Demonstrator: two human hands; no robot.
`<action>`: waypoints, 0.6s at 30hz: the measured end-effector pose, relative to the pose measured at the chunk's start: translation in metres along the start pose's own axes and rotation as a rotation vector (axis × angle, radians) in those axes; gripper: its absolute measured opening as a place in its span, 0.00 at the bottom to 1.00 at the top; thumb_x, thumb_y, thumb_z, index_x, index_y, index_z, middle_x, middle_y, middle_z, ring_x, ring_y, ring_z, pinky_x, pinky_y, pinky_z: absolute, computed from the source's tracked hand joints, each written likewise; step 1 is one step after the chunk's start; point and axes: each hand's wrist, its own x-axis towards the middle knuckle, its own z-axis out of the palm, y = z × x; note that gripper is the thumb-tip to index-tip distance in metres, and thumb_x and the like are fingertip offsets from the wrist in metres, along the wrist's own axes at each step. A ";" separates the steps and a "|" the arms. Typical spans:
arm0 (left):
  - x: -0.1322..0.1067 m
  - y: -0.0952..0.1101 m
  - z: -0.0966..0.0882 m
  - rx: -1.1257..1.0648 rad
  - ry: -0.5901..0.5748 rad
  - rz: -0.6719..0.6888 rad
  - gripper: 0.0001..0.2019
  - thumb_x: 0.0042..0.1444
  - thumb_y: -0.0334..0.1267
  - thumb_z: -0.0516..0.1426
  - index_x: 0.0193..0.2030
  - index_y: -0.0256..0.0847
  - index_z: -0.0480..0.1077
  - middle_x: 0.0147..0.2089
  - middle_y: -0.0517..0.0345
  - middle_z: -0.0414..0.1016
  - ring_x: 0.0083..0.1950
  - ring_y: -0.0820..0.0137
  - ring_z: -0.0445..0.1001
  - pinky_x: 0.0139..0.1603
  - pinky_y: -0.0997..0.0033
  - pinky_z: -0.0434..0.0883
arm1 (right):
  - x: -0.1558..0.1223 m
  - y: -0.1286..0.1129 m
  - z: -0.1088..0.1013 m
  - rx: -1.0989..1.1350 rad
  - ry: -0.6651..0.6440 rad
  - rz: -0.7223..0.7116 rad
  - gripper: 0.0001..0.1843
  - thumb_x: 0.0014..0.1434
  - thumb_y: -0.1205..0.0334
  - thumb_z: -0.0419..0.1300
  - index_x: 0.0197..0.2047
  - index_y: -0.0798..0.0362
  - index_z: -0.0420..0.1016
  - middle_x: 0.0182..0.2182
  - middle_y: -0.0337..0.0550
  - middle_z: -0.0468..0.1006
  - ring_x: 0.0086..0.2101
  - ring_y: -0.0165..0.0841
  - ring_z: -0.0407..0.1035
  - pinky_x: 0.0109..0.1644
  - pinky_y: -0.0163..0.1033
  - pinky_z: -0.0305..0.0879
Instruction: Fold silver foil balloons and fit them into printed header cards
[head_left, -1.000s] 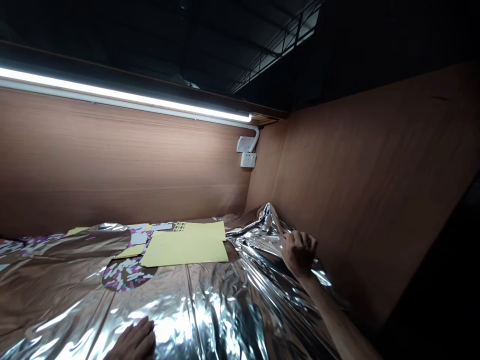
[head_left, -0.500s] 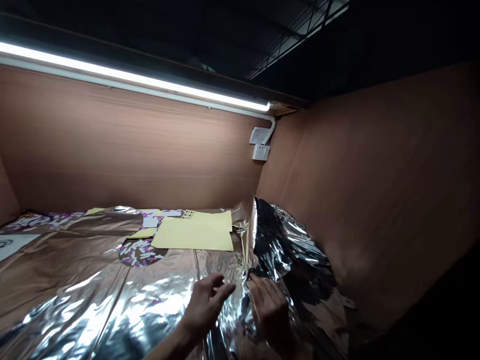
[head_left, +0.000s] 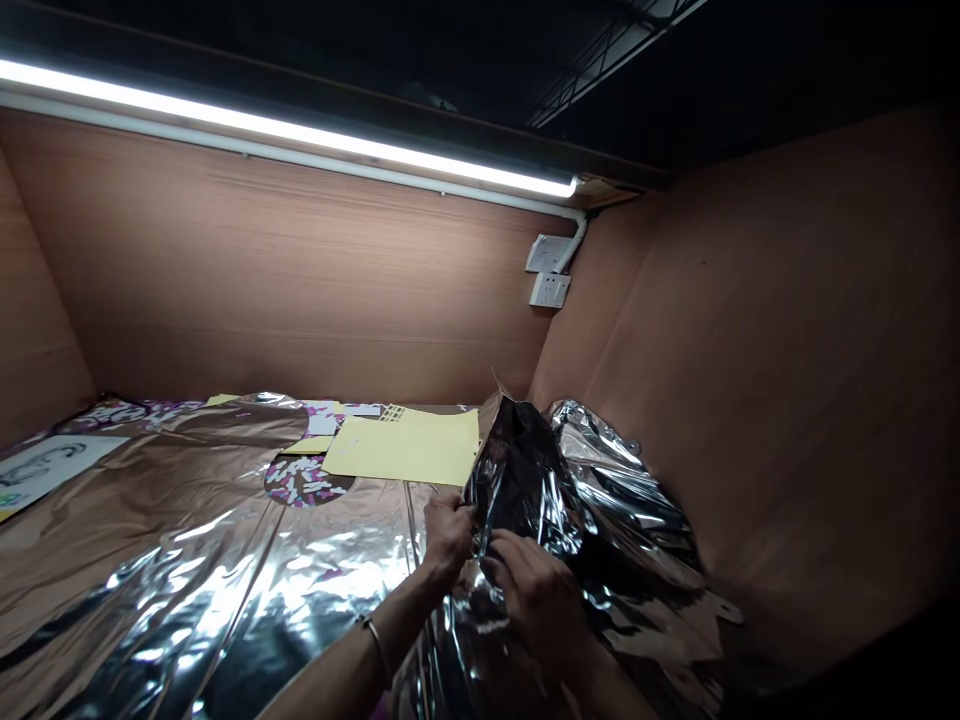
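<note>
A large sheet of shiny silver foil [head_left: 187, 560] covers the worktop and bunches up toward the right corner. My left hand [head_left: 448, 535] pinches the raised, folded edge of the foil near the middle. My right hand [head_left: 536, 595] sits just to its right, fingers curled onto the same crumpled fold [head_left: 525, 470], which stands up dark and creased above both hands. A thin bangle [head_left: 373, 640] shows on my left wrist.
Yellow paper sheets [head_left: 409, 447] lie on the foil behind my hands, next to a purple-and-white patterned piece [head_left: 304, 480]. A printed sheet [head_left: 45, 462] lies at far left. Wooden walls close the back and right; a wall socket [head_left: 549, 290] and a strip light [head_left: 300, 135] hang above.
My right hand left the far right corner and pulled the foil edge inward. My left hand rose from the foil's near edge to join it, and both now grip the fold.
</note>
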 end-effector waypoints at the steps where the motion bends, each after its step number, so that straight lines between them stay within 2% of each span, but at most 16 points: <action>1: -0.001 -0.001 0.000 -0.050 -0.010 -0.002 0.08 0.47 0.31 0.53 0.19 0.36 0.64 0.15 0.63 0.62 0.19 0.74 0.65 0.20 0.78 0.59 | 0.000 0.004 0.003 -0.010 0.023 0.021 0.12 0.63 0.65 0.45 0.36 0.55 0.69 0.34 0.47 0.75 0.33 0.35 0.69 0.35 0.38 0.64; 5: -0.005 -0.003 0.000 -0.199 -0.029 -0.009 0.08 0.45 0.35 0.56 0.19 0.36 0.64 0.14 0.63 0.63 0.16 0.76 0.63 0.17 0.79 0.60 | 0.001 0.013 0.008 -0.033 0.100 0.088 0.12 0.64 0.63 0.44 0.42 0.55 0.67 0.36 0.49 0.74 0.36 0.36 0.70 0.37 0.39 0.67; 8: -0.006 -0.003 -0.001 -0.260 -0.029 -0.022 0.08 0.42 0.33 0.57 0.17 0.36 0.63 0.12 0.63 0.61 0.14 0.76 0.61 0.14 0.79 0.58 | 0.006 0.016 -0.001 -0.147 0.170 0.086 0.12 0.63 0.62 0.49 0.47 0.55 0.66 0.43 0.52 0.72 0.41 0.41 0.68 0.43 0.46 0.64; 9: -0.007 -0.002 -0.002 -0.278 -0.028 -0.030 0.08 0.42 0.33 0.57 0.17 0.36 0.63 0.12 0.63 0.61 0.13 0.76 0.61 0.13 0.79 0.58 | 0.009 0.019 -0.006 -0.234 0.207 0.089 0.14 0.61 0.60 0.51 0.49 0.55 0.66 0.46 0.55 0.70 0.44 0.44 0.66 0.45 0.49 0.62; 12: -0.008 -0.001 -0.001 -0.324 -0.040 -0.049 0.08 0.41 0.33 0.57 0.17 0.36 0.62 0.11 0.64 0.60 0.12 0.76 0.60 0.11 0.79 0.57 | 0.022 0.034 -0.017 -0.477 0.266 0.165 0.30 0.57 0.52 0.57 0.57 0.61 0.58 0.53 0.63 0.63 0.50 0.54 0.57 0.50 0.58 0.53; 14: -0.009 0.000 0.000 -0.348 -0.054 -0.048 0.08 0.41 0.34 0.58 0.17 0.36 0.63 0.11 0.65 0.59 0.12 0.77 0.59 0.11 0.80 0.56 | 0.032 0.051 -0.018 -0.503 0.118 0.329 0.35 0.56 0.53 0.56 0.60 0.66 0.53 0.50 0.66 0.66 0.49 0.53 0.59 0.50 0.56 0.53; 15: -0.010 0.002 0.001 -0.359 -0.062 -0.044 0.08 0.41 0.34 0.58 0.17 0.36 0.63 0.10 0.66 0.58 0.12 0.77 0.59 0.11 0.80 0.56 | 0.038 0.061 -0.017 -0.494 0.002 0.428 0.33 0.57 0.56 0.55 0.60 0.66 0.53 0.45 0.64 0.70 0.46 0.51 0.64 0.47 0.53 0.56; 17: -0.011 0.006 0.002 -0.380 -0.069 -0.027 0.08 0.40 0.34 0.58 0.18 0.35 0.63 0.11 0.65 0.58 0.12 0.78 0.59 0.11 0.81 0.55 | 0.052 0.085 -0.017 -0.474 -0.199 0.606 0.24 0.58 0.63 0.53 0.56 0.62 0.61 0.33 0.56 0.75 0.35 0.44 0.70 0.40 0.47 0.60; 18: -0.011 0.009 0.001 -0.391 -0.068 -0.020 0.09 0.40 0.34 0.59 0.18 0.35 0.63 0.11 0.65 0.58 0.12 0.78 0.59 0.11 0.81 0.55 | 0.059 0.100 -0.018 -0.470 -0.252 0.668 0.19 0.58 0.66 0.51 0.52 0.60 0.66 0.29 0.53 0.75 0.31 0.42 0.70 0.37 0.45 0.61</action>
